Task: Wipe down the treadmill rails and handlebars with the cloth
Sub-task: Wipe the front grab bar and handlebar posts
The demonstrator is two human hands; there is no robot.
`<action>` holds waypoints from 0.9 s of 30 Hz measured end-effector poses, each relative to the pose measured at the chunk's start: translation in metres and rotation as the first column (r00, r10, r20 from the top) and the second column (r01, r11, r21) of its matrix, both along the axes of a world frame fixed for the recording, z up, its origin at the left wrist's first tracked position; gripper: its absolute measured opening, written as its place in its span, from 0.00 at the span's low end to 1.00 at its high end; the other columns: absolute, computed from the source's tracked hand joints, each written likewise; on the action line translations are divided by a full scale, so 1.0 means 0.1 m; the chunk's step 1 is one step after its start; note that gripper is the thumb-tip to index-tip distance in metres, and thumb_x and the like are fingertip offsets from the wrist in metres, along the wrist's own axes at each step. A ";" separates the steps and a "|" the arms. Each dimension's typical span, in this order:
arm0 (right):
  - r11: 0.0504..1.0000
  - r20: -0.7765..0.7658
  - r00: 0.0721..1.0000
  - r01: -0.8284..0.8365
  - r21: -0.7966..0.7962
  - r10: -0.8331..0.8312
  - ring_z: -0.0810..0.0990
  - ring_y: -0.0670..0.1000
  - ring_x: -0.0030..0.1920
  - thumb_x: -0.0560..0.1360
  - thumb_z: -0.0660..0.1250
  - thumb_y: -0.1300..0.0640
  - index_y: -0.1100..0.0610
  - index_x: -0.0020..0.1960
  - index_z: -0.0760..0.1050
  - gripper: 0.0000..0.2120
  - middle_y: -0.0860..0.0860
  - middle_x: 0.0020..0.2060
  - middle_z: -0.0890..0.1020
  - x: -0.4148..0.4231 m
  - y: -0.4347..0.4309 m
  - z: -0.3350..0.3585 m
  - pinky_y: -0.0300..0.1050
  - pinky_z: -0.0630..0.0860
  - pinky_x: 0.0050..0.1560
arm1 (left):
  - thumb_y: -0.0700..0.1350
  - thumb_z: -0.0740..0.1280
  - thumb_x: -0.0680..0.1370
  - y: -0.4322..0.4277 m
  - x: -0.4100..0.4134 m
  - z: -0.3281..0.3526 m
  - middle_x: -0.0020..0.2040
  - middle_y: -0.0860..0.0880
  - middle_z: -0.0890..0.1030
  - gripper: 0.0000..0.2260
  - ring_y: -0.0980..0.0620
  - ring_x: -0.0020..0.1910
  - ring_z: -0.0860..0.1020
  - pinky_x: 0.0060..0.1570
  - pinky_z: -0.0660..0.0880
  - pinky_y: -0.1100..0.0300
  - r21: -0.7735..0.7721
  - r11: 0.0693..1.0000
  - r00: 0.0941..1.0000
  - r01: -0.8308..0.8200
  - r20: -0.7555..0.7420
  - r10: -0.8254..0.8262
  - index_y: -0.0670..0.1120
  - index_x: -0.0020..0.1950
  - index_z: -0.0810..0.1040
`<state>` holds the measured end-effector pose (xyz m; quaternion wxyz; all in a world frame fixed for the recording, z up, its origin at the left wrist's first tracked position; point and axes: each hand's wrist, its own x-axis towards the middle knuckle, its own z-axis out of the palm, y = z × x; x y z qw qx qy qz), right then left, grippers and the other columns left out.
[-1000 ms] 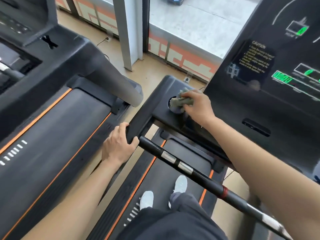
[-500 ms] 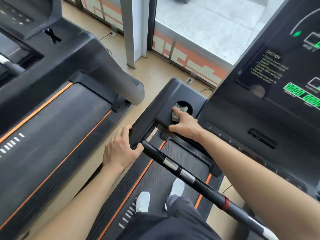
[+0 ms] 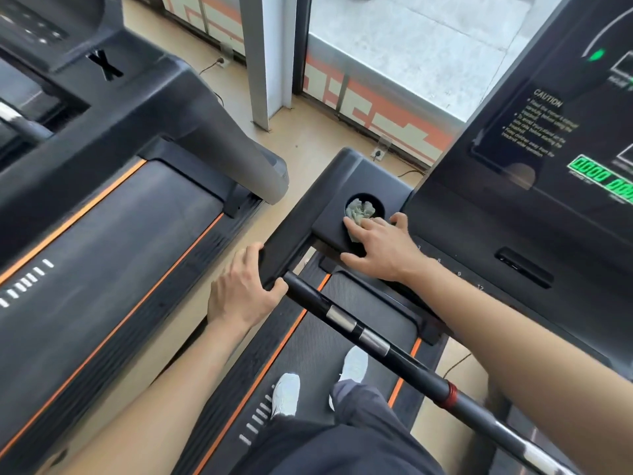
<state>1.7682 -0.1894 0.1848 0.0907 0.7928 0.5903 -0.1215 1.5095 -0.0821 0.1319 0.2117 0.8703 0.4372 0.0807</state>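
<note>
A crumpled grey-green cloth [image 3: 361, 210] sits bunched inside the round cup holder [image 3: 376, 204] of the treadmill's black left side tray [image 3: 329, 221]. My right hand [image 3: 380, 248] lies flat on the tray with fingers spread, and the fingertips touch the near edge of the cloth. My left hand [image 3: 239, 293] grips the near end of the black left rail [image 3: 291, 231], thumb over the inner side. The black handlebar [image 3: 376, 344] with silver sensor bands runs diagonally from that rail toward the lower right.
The dark console [image 3: 548, 166] with green digits rises at right. A neighbouring treadmill [image 3: 102, 234] with orange stripes fills the left, across a narrow strip of tan floor. My white shoes [image 3: 287, 392] stand on the belt. A window and white pillar [image 3: 270, 56] are ahead.
My right hand carried the cloth down into the cup holder, released it and spread flat on the tray. My left hand kept its grip on the rail.
</note>
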 end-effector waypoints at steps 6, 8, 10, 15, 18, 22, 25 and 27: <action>0.982 0.165 0.971 -0.155 -0.107 0.171 0.71 0.50 0.71 0.74 0.45 0.28 0.55 0.80 0.57 0.43 0.48 0.62 0.79 0.38 -0.06 0.02 0.63 0.47 0.76 | 0.61 0.66 0.73 0.01 -0.01 0.00 0.56 0.49 0.76 0.28 0.45 0.51 0.78 0.45 0.77 0.50 -0.006 1.000 1.000 -0.001 0.002 0.001 0.51 0.69 0.66; 0.982 0.177 0.969 -0.156 -0.104 0.173 0.65 0.51 0.76 0.75 0.44 0.27 0.55 0.81 0.56 0.44 0.50 0.68 0.76 0.40 -0.07 0.01 0.63 0.44 0.78 | 0.61 0.65 0.73 0.02 -0.01 -0.01 0.55 0.50 0.76 0.28 0.45 0.51 0.78 0.45 0.77 0.51 0.000 1.000 1.000 -0.001 -0.004 0.001 0.51 0.69 0.66; 0.986 0.176 0.973 -0.133 -0.100 0.149 0.60 0.52 0.79 0.76 0.43 0.27 0.54 0.81 0.55 0.43 0.52 0.75 0.70 0.37 -0.10 0.02 0.62 0.43 0.78 | 0.61 0.65 0.73 0.02 -0.01 -0.02 0.55 0.50 0.76 0.28 0.46 0.51 0.78 0.45 0.77 0.51 -0.001 1.000 1.000 -0.001 -0.002 0.001 0.51 0.69 0.65; 0.999 0.117 0.993 -0.002 0.034 -0.002 0.70 0.51 0.70 0.77 0.48 0.32 0.52 0.72 0.68 0.34 0.48 0.61 0.78 0.11 -0.18 -0.05 0.58 0.57 0.68 | 0.61 0.65 0.73 0.02 -0.01 -0.02 0.52 0.50 0.75 0.26 0.46 0.49 0.78 0.44 0.77 0.51 0.007 1.000 1.000 -0.002 0.001 0.002 0.51 0.66 0.67; 0.980 -0.050 0.994 0.100 0.171 -0.093 0.74 0.51 0.65 0.76 0.61 0.42 0.51 0.69 0.71 0.24 0.45 0.56 0.79 -0.08 -0.16 -0.08 0.54 0.59 0.59 | 0.61 0.65 0.73 0.03 -0.01 -0.02 0.52 0.50 0.75 0.26 0.46 0.49 0.78 0.44 0.77 0.51 0.009 1.000 1.000 -0.001 -0.003 0.001 0.51 0.66 0.67; 0.955 -0.138 0.989 0.093 0.281 -0.056 0.70 0.52 0.71 0.73 0.70 0.54 0.53 0.72 0.70 0.28 0.47 0.68 0.75 -0.32 -0.25 -0.12 0.53 0.62 0.59 | 0.62 0.65 0.73 0.03 -0.01 -0.02 0.53 0.49 0.76 0.27 0.46 0.49 0.78 0.44 0.77 0.51 0.009 1.000 1.000 0.005 0.000 -0.005 0.51 0.67 0.66; 0.945 -0.172 0.985 0.051 0.323 0.006 0.72 0.55 0.68 0.71 0.74 0.58 0.53 0.71 0.72 0.29 0.48 0.66 0.77 -0.41 -0.21 -0.18 0.56 0.67 0.59 | 0.63 0.64 0.73 0.03 -0.01 -0.02 0.54 0.49 0.76 0.28 0.47 0.49 0.78 0.44 0.78 0.51 0.010 1.000 1.000 0.012 -0.006 -0.012 0.50 0.68 0.66; 0.941 -0.184 0.983 0.050 0.335 0.013 0.73 0.55 0.65 0.71 0.74 0.59 0.52 0.70 0.73 0.28 0.49 0.65 0.77 -0.40 -0.07 -0.21 0.56 0.69 0.59 | 0.63 0.64 0.73 0.03 -0.01 -0.02 0.55 0.49 0.77 0.28 0.46 0.50 0.78 0.45 0.78 0.51 0.011 1.000 1.000 0.016 -0.014 -0.016 0.50 0.68 0.66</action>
